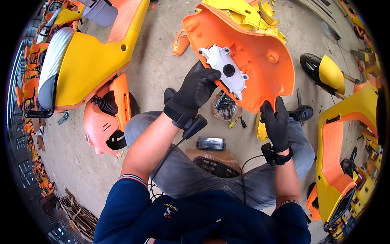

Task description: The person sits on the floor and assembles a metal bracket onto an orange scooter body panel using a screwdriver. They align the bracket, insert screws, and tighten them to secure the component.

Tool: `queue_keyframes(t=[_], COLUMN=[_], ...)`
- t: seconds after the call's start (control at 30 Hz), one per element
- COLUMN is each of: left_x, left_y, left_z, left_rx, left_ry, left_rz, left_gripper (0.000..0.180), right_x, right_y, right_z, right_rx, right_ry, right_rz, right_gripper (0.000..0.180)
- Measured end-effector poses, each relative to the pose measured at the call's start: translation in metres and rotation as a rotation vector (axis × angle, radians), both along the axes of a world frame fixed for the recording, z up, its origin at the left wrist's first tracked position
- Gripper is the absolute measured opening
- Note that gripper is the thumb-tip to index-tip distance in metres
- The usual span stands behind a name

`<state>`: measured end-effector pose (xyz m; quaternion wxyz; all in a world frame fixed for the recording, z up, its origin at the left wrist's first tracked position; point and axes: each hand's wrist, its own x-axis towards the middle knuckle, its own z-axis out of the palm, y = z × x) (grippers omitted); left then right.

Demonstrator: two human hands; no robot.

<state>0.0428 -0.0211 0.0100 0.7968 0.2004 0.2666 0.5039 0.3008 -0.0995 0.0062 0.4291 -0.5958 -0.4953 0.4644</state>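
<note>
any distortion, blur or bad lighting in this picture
Head view: strong fisheye bend and black corners, orange scooters squeezed at the left rim; head view, toward middle: the orange panel, left hand and right hand fairly sharp; head view, lighting: mostly even, with the white part bright but its outline clear.

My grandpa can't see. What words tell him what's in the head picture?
A black-gloved left hand and right hand hold an orange panel with a white part against its inside. Yellow scooters are on both sides; yellow panels lie on the floor beyond.
</note>
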Motion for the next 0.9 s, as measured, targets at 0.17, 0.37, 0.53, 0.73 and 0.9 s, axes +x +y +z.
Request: queue_keyframes(t=[0.17, 0.37, 0.53, 0.73, 0.9], left_x=[0.009, 0.0, -0.001, -0.012, -0.023], left_y=[0.0, 0.008, 0.009, 0.023, 0.03], left_z=[0.019, -0.004, -0.007, 0.015, 0.015], left_rx=[0.029, 0.176, 0.196, 0.172, 0.215], left_ry=[0.002, -0.142, -0.061, 0.02, 0.059], left_rz=[-0.023, -0.076, 0.042, 0.178, 0.195], left_gripper=[0.039, 0.052, 0.054, 0.055, 0.06], right_x=[0.008, 0.023, 0.056, 0.072, 0.044], right_y=[0.0, 0.0, 0.023, 0.084, 0.116], right_z=[-0.005, -0.012, -0.046, -0.144, -0.191], right_rx=[-0.217, -0.231, -0.001, -0.33, -0.368], right_ry=[0.248, 0.368, -0.216, 0.322, 0.248], right_rz=[-0.056, -0.086, 0.064, -0.358, -0.314], right_gripper=[0.016, 0.023, 0.023, 0.021, 0.023])
